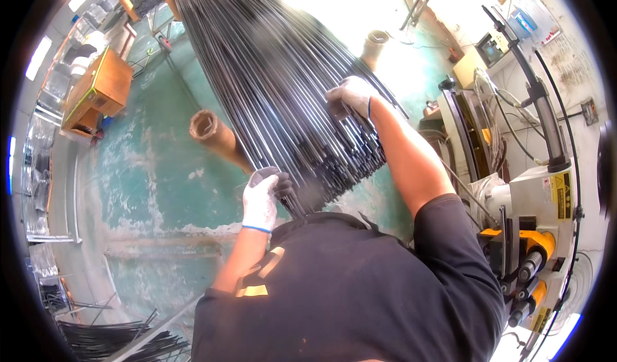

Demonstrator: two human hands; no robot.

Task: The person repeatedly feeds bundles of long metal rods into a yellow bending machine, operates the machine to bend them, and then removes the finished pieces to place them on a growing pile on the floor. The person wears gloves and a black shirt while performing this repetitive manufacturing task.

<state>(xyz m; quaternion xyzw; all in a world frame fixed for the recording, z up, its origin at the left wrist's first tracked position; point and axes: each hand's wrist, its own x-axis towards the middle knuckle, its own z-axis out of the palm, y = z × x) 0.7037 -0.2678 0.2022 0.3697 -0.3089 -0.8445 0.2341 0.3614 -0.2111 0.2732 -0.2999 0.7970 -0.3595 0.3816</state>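
Observation:
A wide bundle of long, thin black rods (270, 60) runs away from me, its uneven near ends spread close to my body. At the bundle's left edge, near the rod ends, my left hand (262, 194) in a white glove with grey fingers is closed; what lies inside its curled fingers is hidden. Farther up on the right side, my right hand (351, 97), gloved the same way, bends its fingers down around some rods. Its fingertips are partly lost among the dark rods.
Brown tube-like posts stand beside the bundle, one on the left (215, 137) and one on the right (375, 47). A grey machine with yellow parts (540, 201) is at my right. A wooden desk (103, 89) stands far left on the worn green floor (154, 169). More black strips (116, 341) lie lower left.

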